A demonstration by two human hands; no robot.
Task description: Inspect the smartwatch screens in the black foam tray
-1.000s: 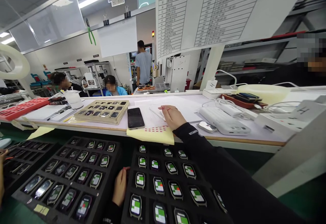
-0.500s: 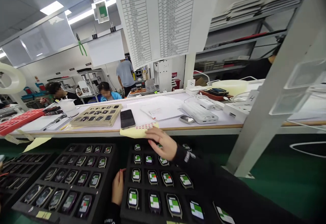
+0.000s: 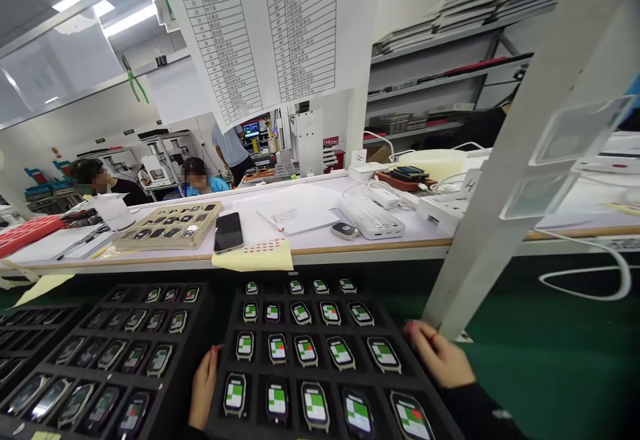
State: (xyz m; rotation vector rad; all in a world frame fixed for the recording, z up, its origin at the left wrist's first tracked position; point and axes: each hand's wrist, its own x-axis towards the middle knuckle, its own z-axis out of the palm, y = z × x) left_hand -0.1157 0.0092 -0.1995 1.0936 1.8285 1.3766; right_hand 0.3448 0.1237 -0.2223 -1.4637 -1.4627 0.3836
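A black foam tray [image 3: 260,373] with rows of smartwatches, such as one lit smartwatch [image 3: 314,405], lies in front of me. Their screens show green and white blocks, some with a bit of red. My left hand [image 3: 204,383] is at the tray's left side, its fingers closed against the edge and partly hidden. On the opposite side, my right hand [image 3: 443,355] has its fingers bent over the right edge. Left of my left hand stands a second watch tray [image 3: 167,353], several of its screens dark.
Behind the trays runs a bench shelf [image 3: 320,253] with a phone [image 3: 229,232], yellow sticker sheet [image 3: 255,257], beige watch tray [image 3: 165,227] and white power bank [image 3: 373,219]. A slanted post [image 3: 480,227] rises at right. Printed sheets [image 3: 280,33] hang overhead. Other people sit and stand beyond.
My right hand has moved from the yellow sticker sheet down and right to the tray's right edge. The view has shifted right. My left hand stays at the tray's left side.
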